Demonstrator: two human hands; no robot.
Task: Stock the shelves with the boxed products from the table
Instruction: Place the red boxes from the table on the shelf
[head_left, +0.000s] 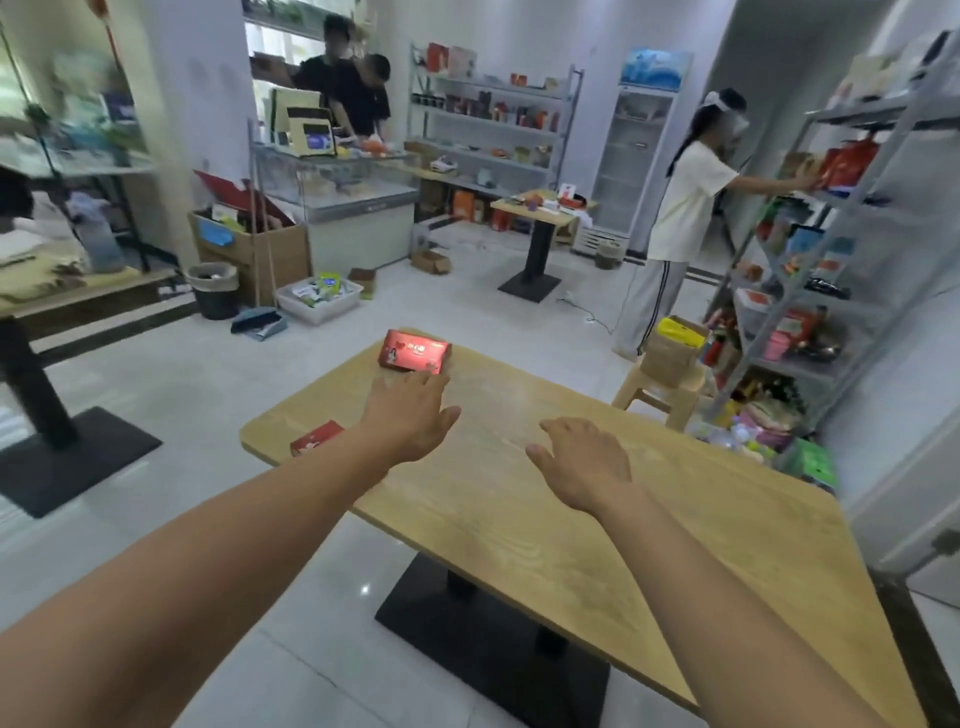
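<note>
head view, single frame.

- counter (571, 545): light wood top on a black pedestal base, seen from its near corner.
- red box (415, 352): flat, lying at the far corner of the counter, printed face up.
- left hand (410, 415): palm down, fingers straight and spread, stretched out toward the red box. fingertips sit at the box's near edge; cannot tell whether they touch it or stop just short. nothing grasped, hand released.
- second red box (317, 437): smaller, at the counter's left edge, just left of the left wrist and partly hidden behind the forearm. no contact visible.
- right hand (582, 462): palm down over the middle of the counter, fingers relaxed and slightly bent, holding nothing. well apart from both boxes.
- shelving rack (841, 249): grey metal, along the right wall beyond the counter, tiers carrying mixed packaged goods.
- person in a white shirt (685, 202): standing at the rack, one arm out to an upper tier.
- cardboard carton (670, 353): on a plastic stool (670, 402) between counter and rack.
</note>
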